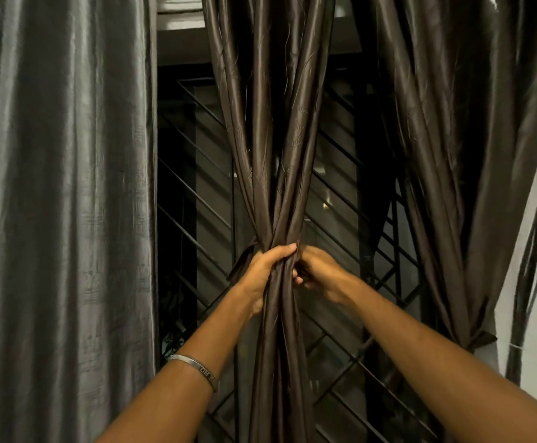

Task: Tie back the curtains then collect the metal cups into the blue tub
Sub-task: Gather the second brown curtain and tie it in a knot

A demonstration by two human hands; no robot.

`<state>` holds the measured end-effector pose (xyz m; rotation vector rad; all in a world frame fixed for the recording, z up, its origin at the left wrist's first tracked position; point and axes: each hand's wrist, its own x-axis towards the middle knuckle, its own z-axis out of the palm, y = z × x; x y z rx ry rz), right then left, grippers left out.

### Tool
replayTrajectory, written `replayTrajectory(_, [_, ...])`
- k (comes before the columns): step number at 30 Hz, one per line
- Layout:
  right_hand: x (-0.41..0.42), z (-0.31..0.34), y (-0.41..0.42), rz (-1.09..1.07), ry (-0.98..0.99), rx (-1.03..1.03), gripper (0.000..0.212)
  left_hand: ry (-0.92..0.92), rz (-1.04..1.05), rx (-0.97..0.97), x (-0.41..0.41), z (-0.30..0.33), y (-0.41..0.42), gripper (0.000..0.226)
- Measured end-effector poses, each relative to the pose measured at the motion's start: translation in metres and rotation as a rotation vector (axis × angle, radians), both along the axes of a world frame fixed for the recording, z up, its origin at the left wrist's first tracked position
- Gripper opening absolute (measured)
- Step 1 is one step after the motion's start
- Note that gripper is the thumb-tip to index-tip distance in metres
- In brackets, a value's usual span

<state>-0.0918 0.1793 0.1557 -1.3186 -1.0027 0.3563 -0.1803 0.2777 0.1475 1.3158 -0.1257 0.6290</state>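
My left hand is wrapped around the gathered brown curtain, fingers curled over the bunch, a metal bangle on that wrist. My right hand sits just beside it on the other side of the bunch, fingertips tucked into the folds, pinching what I take to be the tie-back band; a dark flap of it sticks out past my left knuckles. To do this well I judge I should keep the left grip firm so the pleats stay bundled, draw the band snug with the right, and fasten it level, not twisted. Behind my hands is the window grille. To the left hangs a grey curtain, loose; far to the right another brown curtain looks already gathered low. No metal cups or blue tub are in view.
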Motion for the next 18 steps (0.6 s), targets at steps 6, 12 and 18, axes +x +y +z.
replayTrajectory(6, [0.022,0.012,-0.009,-0.249,-0.309,-0.111,0.028,0.037,-0.093,0.000,-0.008,0.004,-0.004,0.019])
replayTrajectory(12, [0.038,0.018,-0.023,-0.310,-0.152,0.029,0.014,-0.033,0.135,-0.062,-0.003,-0.001,-0.003,0.047])
replayTrajectory(18, [0.029,0.025,-0.043,-0.175,-0.108,0.122,0.013,-0.163,0.138,-0.092,0.005,-0.005,0.004,0.062])
